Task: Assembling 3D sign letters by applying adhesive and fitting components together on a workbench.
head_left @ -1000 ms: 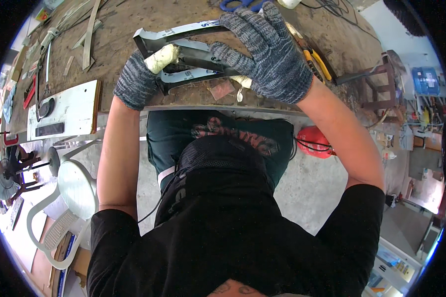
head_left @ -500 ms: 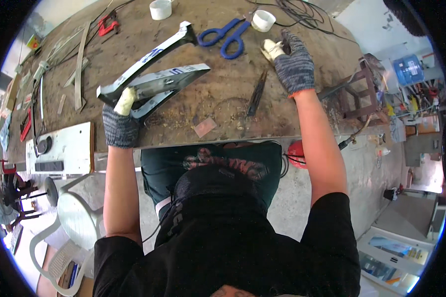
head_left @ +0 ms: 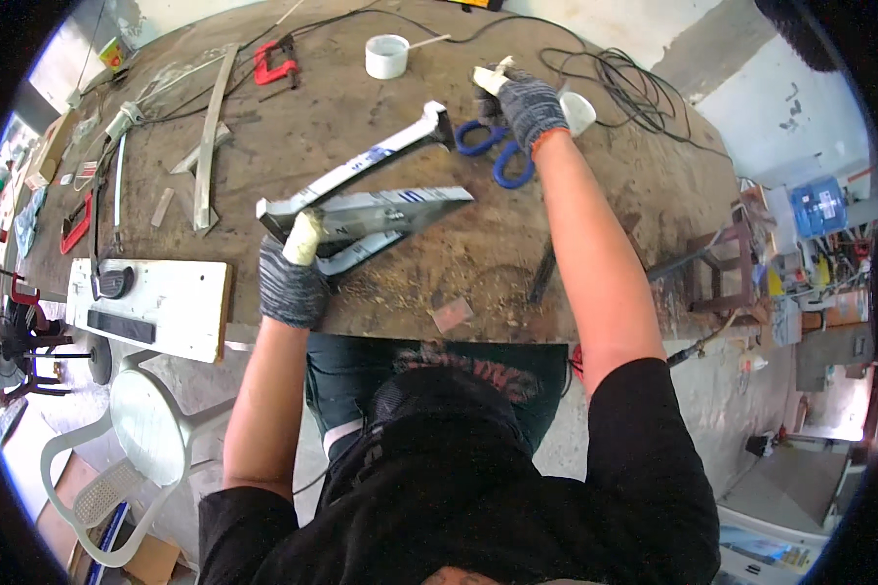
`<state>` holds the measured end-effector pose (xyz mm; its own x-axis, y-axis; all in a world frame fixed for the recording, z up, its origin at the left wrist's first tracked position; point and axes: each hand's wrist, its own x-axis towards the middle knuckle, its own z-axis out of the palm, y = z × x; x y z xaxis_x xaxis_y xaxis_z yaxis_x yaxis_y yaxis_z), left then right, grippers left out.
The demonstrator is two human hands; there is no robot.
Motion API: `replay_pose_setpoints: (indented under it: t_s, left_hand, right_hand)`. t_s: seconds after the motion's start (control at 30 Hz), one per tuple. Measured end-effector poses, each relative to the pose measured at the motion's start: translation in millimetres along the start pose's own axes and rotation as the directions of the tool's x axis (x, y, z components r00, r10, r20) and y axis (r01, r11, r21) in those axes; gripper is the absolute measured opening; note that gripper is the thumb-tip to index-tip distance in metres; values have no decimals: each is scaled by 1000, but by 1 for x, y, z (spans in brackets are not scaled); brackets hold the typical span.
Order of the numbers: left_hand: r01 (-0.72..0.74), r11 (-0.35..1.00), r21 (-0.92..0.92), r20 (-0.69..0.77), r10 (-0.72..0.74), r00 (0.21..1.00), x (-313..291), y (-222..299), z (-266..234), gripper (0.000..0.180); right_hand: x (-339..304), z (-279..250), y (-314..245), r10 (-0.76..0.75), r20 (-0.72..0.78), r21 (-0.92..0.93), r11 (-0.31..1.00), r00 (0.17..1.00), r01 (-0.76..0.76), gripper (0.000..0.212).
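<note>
A broad, scuffed wooden workbench (head_left: 498, 239) fills most of the view, strewn with tools and scraps. At its near edge is a person in a black short-sleeved top (head_left: 458, 487), both arms stretched over the wood. To the person's left, below the near left corner, stands a white plastic chair (head_left: 151, 429). A white board (head_left: 185, 307) lies at that corner, with a dark bar (head_left: 122, 325) on it. Left of the middle, close to the near edge, is an angular black and silver-white frame (head_left: 390, 213), its arms pointing toward the far right; I can't tell whether it touches the wood. The gloved left hand (head_left: 293, 283) is closed around the frame's left corner, a pale wrap (head_left: 304, 239) on its thumb. A long thin strip (head_left: 212, 136) lies toward the left end. Black cable (head_left: 634, 83) is coiled near the far right corner. The gloved right hand (head_left: 532, 107) reaches toward the far edge, fingers bent; from here I cannot tell whether it grips anything. Just beside it are blue-handled scissors (head_left: 512, 166). A red clamp (head_left: 278, 63) and a white cup (head_left: 387, 63) sit toward the far edge. Smallest is a pinkish square (head_left: 452, 314) by the near edge.
</note>
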<state>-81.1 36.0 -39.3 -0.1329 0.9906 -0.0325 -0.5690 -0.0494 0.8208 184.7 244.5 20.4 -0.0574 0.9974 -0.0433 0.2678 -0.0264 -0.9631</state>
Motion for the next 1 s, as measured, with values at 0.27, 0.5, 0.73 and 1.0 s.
replay_pose_setpoints:
  t_s: [0.27, 0.5, 0.73, 1.0]
  left_hand:
    - [-55, 972, 230, -101, 80, 992, -2, -2, -15, 30]
    - [-44, 928, 371, -32, 60, 998, -3, 4, -11, 31]
    - [20, 993, 116, -54, -14, 998, 3, -1, -1, 36]
    - [-37, 995, 95, 124, 25, 992, 5, -8, -20, 58]
  right_hand:
    - [93, 66, -8, -20, 11, 157, 987, 1000, 18, 24]
    - [122, 63, 14, -70, -58, -167, 984, 996, 60, 40]
    - [46, -15, -48, 75, -216, 77, 995, 973, -59, 39]
    - [-165, -140, -2, -788, 6, -898, 266, 616, 350, 43]
